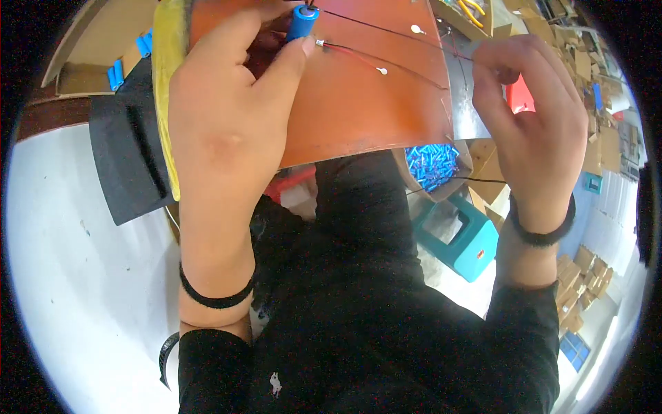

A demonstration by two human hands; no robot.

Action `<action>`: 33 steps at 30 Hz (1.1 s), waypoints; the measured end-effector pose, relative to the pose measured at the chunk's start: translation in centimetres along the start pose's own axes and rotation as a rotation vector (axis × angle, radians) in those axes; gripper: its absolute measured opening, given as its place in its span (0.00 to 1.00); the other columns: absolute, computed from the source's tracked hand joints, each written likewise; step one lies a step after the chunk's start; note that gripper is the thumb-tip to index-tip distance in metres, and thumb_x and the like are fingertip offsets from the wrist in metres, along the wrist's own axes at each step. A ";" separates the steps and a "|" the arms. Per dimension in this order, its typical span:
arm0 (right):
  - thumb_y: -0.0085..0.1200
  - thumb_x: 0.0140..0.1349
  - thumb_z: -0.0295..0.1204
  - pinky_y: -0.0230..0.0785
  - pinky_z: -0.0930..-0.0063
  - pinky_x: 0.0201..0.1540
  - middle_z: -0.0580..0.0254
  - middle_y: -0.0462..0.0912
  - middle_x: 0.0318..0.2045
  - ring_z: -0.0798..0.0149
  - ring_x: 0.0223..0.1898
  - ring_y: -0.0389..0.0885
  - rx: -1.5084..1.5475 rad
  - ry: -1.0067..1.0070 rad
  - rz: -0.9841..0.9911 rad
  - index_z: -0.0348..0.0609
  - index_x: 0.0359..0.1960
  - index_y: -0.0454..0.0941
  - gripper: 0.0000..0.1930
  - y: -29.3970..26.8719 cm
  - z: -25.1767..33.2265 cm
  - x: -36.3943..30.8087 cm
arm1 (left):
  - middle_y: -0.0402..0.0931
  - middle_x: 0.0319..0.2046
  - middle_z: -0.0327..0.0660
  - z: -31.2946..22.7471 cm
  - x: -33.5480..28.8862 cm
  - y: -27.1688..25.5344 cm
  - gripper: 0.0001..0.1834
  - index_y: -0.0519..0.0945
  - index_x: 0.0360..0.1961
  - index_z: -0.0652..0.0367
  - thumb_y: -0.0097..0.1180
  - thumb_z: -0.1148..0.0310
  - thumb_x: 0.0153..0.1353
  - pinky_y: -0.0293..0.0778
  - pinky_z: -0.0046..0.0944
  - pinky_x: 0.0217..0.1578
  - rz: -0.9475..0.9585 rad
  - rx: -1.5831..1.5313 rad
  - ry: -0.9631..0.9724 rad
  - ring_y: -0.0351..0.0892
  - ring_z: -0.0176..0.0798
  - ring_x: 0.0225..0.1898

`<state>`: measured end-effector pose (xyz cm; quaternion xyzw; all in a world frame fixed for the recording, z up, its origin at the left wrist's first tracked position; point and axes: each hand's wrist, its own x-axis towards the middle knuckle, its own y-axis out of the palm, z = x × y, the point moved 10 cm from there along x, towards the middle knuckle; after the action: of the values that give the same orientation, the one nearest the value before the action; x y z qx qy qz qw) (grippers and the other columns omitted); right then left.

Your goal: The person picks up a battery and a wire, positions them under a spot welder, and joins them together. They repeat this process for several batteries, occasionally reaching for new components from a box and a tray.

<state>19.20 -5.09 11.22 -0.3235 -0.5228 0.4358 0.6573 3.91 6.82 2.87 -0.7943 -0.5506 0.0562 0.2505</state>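
My left hand (231, 117) is closed around a blue cylindrical battery cell (301, 25), which it holds over an orange-brown work mat (365, 114). From the cell's top end a thin black wire (386, 29) stretches to the right. My right hand (534, 114) pinches the far part of that wire between thumb and fingers. By my left thumb tip lies a small white connector (320, 43) with a red and a black lead. The red lead ends in a round silvery tab (382, 71). Another such tab (417, 29) lies farther back.
Several blue cells lie at the far left (116, 74). Yellow-handled pliers (472, 12) rest at the back right. Below the mat's right edge stand a box of blue cells (433, 165) and a teal plastic stool (460, 241). Cardboard boxes (583, 276) fill the right side.
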 end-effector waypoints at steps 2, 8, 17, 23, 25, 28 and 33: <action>0.57 0.51 0.15 0.67 0.78 0.35 0.61 0.77 0.29 0.67 0.30 0.74 0.003 -0.002 0.002 0.34 0.33 0.76 0.07 0.1 -0.1 0.0 | 0.83 0.34 0.39 0.0 0.0 0.1 0.20 0.80 0.49 0.65 0.66 0.68 0.57 0.72 0.29 0.41 0.005 0.026 -0.012 0.78 0.27 0.35; 0.57 0.52 0.16 0.67 0.78 0.35 0.61 0.78 0.30 0.67 0.29 0.75 -0.015 0.014 0.006 0.34 0.34 0.77 0.07 0.1 -0.1 -0.1 | 0.84 0.35 0.40 -0.4 0.0 0.1 0.20 0.80 0.49 0.64 0.66 0.68 0.57 0.73 0.29 0.42 0.015 0.098 -0.012 0.79 0.28 0.36; 0.59 0.54 0.18 0.68 0.79 0.36 0.62 0.79 0.31 0.68 0.30 0.77 -0.035 -0.030 0.018 0.35 0.34 0.78 0.06 0.1 0.0 -0.5 | 0.83 0.34 0.37 -0.1 0.0 0.4 0.17 0.81 0.47 0.63 0.66 0.67 0.57 0.72 0.28 0.41 0.031 0.111 -0.003 0.77 0.27 0.34; 0.58 0.55 0.19 0.69 0.79 0.36 0.62 0.80 0.32 0.69 0.30 0.77 -0.050 0.024 -0.022 0.36 0.34 0.78 0.06 -0.3 -0.2 -0.7 | 0.83 0.33 0.37 -0.3 0.0 0.4 0.16 0.81 0.45 0.63 0.65 0.66 0.58 0.72 0.29 0.41 0.027 0.034 0.018 0.77 0.27 0.34; 0.58 0.55 0.19 0.70 0.79 0.36 0.62 0.80 0.32 0.69 0.30 0.78 -0.071 0.014 -0.024 0.36 0.34 0.78 0.06 -0.5 0.0 -0.8 | 0.83 0.33 0.37 -0.3 0.0 0.4 0.17 0.81 0.45 0.63 0.65 0.66 0.58 0.72 0.29 0.41 0.025 0.050 0.019 0.77 0.27 0.34; 0.58 0.55 0.19 0.69 0.79 0.36 0.62 0.80 0.32 0.69 0.31 0.78 -0.088 0.061 -0.008 0.36 0.35 0.79 0.06 -0.5 -0.2 -0.8 | 0.83 0.32 0.38 -0.3 0.1 0.0 0.17 0.81 0.45 0.63 0.66 0.65 0.58 0.72 0.29 0.40 0.019 0.092 0.040 0.77 0.28 0.34; 0.59 0.55 0.19 0.70 0.79 0.37 0.62 0.80 0.32 0.69 0.31 0.78 -0.072 0.068 -0.009 0.36 0.35 0.79 0.06 -0.3 -0.4 -0.6 | 0.83 0.33 0.39 -0.3 -0.1 0.0 0.18 0.81 0.46 0.65 0.65 0.65 0.58 0.73 0.29 0.41 0.021 0.105 0.013 0.78 0.28 0.34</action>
<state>19.59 -5.74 11.11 -0.3591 -0.5169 0.4025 0.6647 3.97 6.62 3.16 -0.7863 -0.5367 0.0824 0.2948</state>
